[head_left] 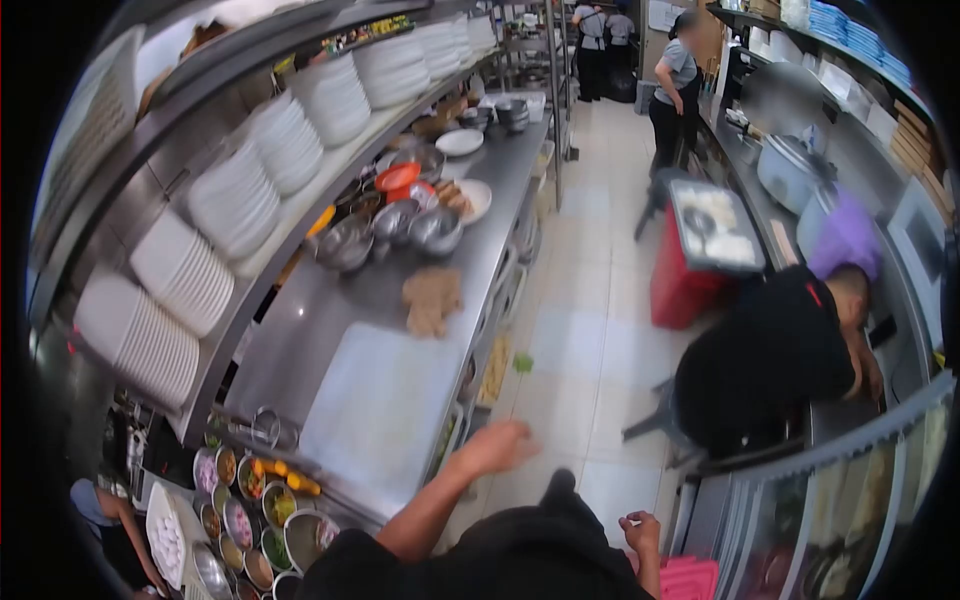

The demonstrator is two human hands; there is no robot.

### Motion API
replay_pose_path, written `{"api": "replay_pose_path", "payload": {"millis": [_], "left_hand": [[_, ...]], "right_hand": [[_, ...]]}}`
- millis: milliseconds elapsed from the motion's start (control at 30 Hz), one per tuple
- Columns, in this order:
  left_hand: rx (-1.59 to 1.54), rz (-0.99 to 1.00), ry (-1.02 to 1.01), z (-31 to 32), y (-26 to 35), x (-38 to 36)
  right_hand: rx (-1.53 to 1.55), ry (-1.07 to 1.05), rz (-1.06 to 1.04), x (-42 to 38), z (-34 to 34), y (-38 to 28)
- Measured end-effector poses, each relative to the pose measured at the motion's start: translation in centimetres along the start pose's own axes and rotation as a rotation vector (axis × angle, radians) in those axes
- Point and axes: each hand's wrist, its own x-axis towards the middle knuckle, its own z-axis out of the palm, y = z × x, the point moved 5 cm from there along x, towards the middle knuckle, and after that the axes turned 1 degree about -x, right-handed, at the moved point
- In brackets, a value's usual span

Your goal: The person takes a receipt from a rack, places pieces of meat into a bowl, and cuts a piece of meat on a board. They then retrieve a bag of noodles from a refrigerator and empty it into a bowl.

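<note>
The left hand, blurred with fingers loosely extended and seemingly empty, is right of the white cutting board on the steel counter, while the right hand (half curled, nothing visible in it) is near a pink plastic object.

Pale tiled floor: bright
Grey steel counter: soft glare
Bare left hand: motion-blurred
Edges: black, strongly curved

The tabletop looked smooth, shiny metal, the cutting board matt plastic, the rag dull cloth. Metal bowls gleamed; the plates and floor tiles looked glossy.
</note>
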Motion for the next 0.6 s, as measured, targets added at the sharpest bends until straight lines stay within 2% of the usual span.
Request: {"api": "replay_pose_path", "payload": {"millis": [67,100,167,200,333,400,467,567,600], "left_hand": [[0.074,-0.089,-0.022,1.3,-4.8,-2.2],[0.001,-0.119,-0.038,1.0,-1.6,7.8],[-0.005,-0.247,-0.064,-1.1,-4.8,8.6],[-0.029,-0.306,-0.059,-2.0,-5.9,9.2],[-0.132,-0.518,-0.057,-3.9,-8.8,13.1],[-0.183,-0.518,-0.018,-4.4,-10.8,16.8],[-0.220,-0.505,-0.003,-5.7,-13.0,21.5],[-0.228,-0.435,-0.027,-9.9,-14.5,31.1],[-0.218,-0.398,-0.038,-12.7,-13.8,35.2]], "right_hand": [[0.021,0.032,-0.096,3.1,1.8,-4.0],[-0.020,0.061,-0.132,14.2,-7.8,-6.6],[0.123,0.057,-0.291,21.0,-8.3,-14.9],[0.092,0.044,-0.343,24.9,-8.5,-18.7],[0.345,-0.064,-0.579,35.3,-11.3,-34.8],[0.301,-0.088,-0.665,40.5,-11.9,-41.0],[0.264,-0.103,-0.710,45.2,-12.0,-44.8],[-0.021,-0.018,-0.771,51.1,-12.1,-45.3],[-0.082,-0.044,-0.706,52.9,-12.6,-44.5]]}}
